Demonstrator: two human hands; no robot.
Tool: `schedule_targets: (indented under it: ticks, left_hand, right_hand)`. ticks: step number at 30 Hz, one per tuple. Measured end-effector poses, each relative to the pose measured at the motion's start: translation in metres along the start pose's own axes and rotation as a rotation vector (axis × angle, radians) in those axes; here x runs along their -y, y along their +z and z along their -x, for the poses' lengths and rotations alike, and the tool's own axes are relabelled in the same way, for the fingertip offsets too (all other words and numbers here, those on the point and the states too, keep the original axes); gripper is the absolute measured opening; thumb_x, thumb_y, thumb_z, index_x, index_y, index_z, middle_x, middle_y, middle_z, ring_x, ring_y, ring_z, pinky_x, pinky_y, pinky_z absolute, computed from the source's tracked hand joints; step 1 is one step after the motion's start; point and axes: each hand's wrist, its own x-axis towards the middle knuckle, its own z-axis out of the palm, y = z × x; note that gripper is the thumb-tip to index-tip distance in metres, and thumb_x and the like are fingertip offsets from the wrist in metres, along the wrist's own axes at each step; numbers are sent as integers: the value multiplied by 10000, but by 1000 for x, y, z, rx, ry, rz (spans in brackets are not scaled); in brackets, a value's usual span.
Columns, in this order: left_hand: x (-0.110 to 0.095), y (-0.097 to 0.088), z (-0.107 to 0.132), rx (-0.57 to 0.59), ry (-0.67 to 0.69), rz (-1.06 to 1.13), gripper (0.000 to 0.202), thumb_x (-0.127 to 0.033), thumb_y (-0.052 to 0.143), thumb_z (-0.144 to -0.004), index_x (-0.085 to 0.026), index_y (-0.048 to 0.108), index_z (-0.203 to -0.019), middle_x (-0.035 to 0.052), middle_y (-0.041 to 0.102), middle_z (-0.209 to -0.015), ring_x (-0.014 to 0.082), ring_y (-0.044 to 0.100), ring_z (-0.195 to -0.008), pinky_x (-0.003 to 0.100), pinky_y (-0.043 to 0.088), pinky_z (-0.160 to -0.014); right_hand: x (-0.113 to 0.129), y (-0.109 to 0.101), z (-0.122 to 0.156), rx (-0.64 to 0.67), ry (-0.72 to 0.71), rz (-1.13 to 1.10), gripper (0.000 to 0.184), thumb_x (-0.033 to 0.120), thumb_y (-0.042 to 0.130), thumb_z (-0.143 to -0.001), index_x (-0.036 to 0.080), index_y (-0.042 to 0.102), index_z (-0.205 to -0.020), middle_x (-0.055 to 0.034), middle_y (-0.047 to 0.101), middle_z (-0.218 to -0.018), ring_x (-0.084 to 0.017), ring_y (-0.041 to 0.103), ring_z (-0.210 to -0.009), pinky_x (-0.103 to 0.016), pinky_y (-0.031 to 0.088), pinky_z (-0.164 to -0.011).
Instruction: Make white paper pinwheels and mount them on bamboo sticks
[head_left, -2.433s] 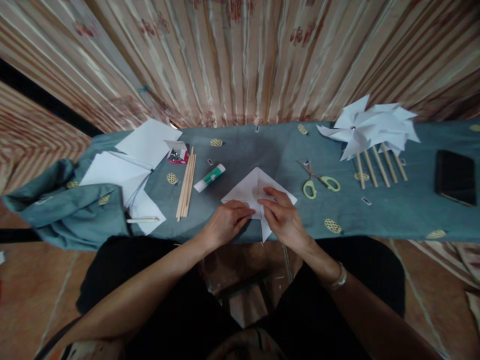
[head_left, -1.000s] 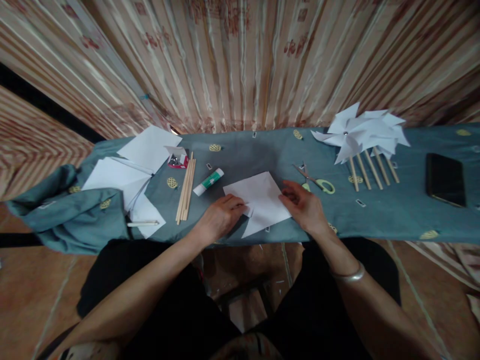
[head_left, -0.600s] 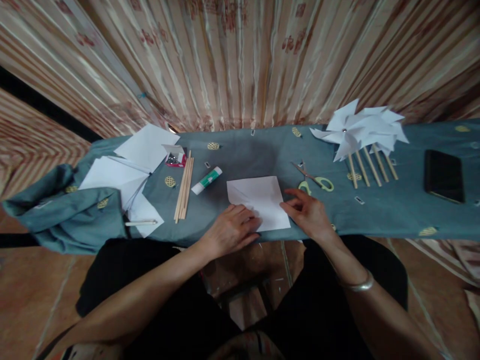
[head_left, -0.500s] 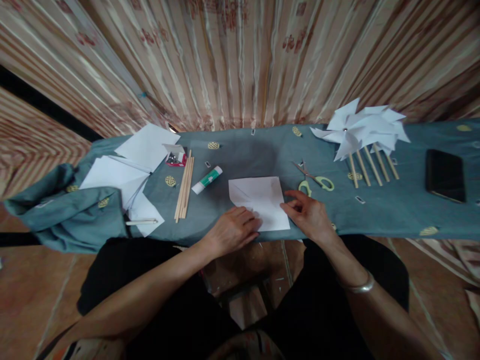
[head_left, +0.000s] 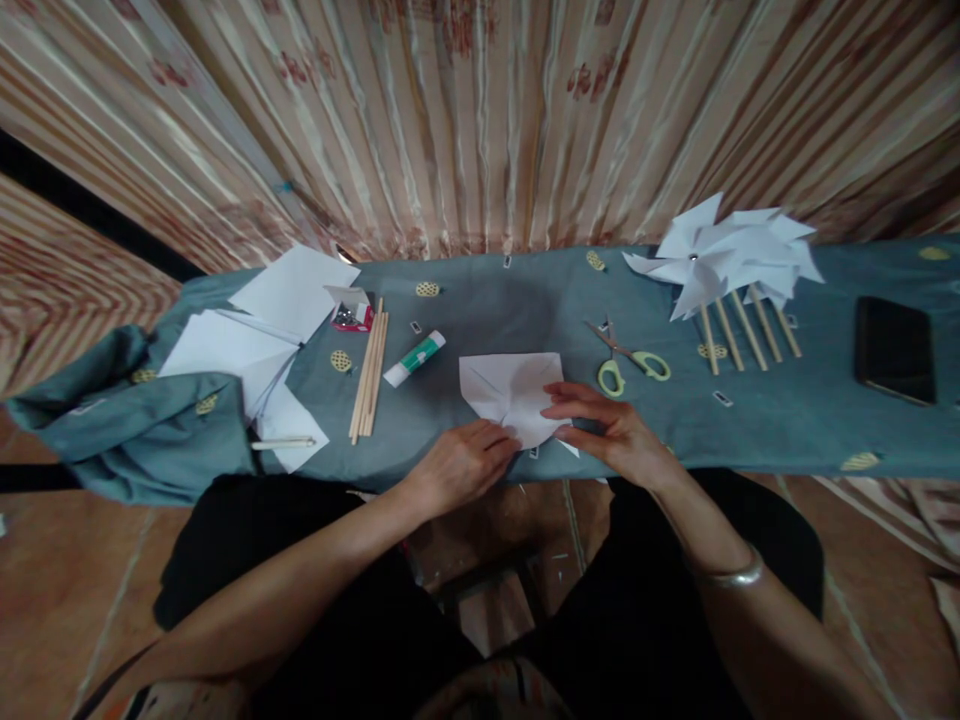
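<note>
A white sheet of paper [head_left: 517, 380] with cut slits lies at the near edge of the cloth-covered table. My left hand [head_left: 472, 455] is closed at its near left side, fingertips pressing a part of the paper toward the middle. With thumb and fingers my right hand [head_left: 600, 430] grips the right-hand part of the sheet, which curves inward. Scissors [head_left: 634, 360] with green handles lie partly spread just beyond my right hand. Left of the paper rests a green and white glue stick [head_left: 415, 360].
Thin wooden sticks [head_left: 369, 375] lie beside a small red box [head_left: 352, 312] of pins. White paper sheets [head_left: 225, 350] and a pen [head_left: 285, 443] are at the left. Paper pinwheels [head_left: 727, 260] on sticks lie at the right, before a black phone [head_left: 895, 350]. A curtain [head_left: 480, 130] hangs behind.
My right hand has moved left from the sheet's right edge, bringing its near right part inward. My left hand has stayed nearly in place.
</note>
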Motion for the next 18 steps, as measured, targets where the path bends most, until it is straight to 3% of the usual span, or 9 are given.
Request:
schedule_targets:
  ticks: [6, 18]
  left_hand:
    - [-3, -1, -1, 19, 17, -23, 222, -195, 426, -955, -128, 622, -1036, 86, 684, -955, 184, 636, -855, 310, 565, -728]
    - [-6, -1, 0, 31, -104, 45, 217, -222, 469, -941, -133, 559, -1117, 95, 673, -958, 190, 658, -882, 301, 561, -752]
  right_hand:
    - [0, 8, -9, 5, -8, -17, 142, 378, 685, -807, 261, 761, -838, -68, 669, -1198, -238, 618, -1134, -419, 467, -1007]
    - [-5, 38, -23, -180, -107, 329, 82, 235, 649, -788, 221, 725, -762, -88, 674, -1146, -247, 628, -1056, -418, 495, -947]
